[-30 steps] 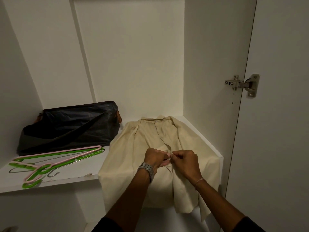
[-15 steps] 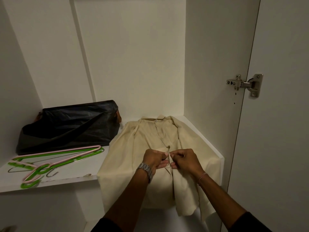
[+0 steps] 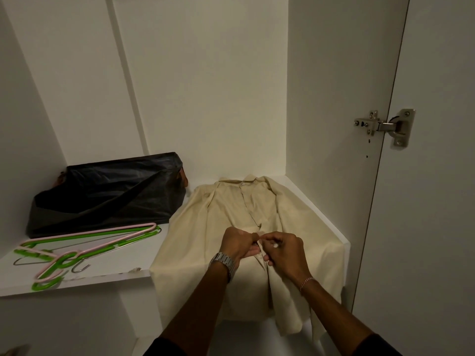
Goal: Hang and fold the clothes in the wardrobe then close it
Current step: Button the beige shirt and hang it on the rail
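The wardrobe (image 3: pixel 205 86) stands open, its door (image 3: pixel 424 201) swung out at right on a metal hinge (image 3: pixel 385 125). The cream shirt (image 3: pixel 226 227) lies front-up on the shelf (image 3: pixel 108 268), collar toward the back wall, its lower part draped over the front edge. A black bag (image 3: pixel 102 196) sits at rear left; what it contains cannot be told. Green and pink hangers (image 3: pixel 77 249) lie in front of the bag. Both forearms extend forward. The left hand (image 3: pixel 237 244) and right hand (image 3: pixel 284 249) meet at the shirt's front placket, fingers curled and pinching the fabric.
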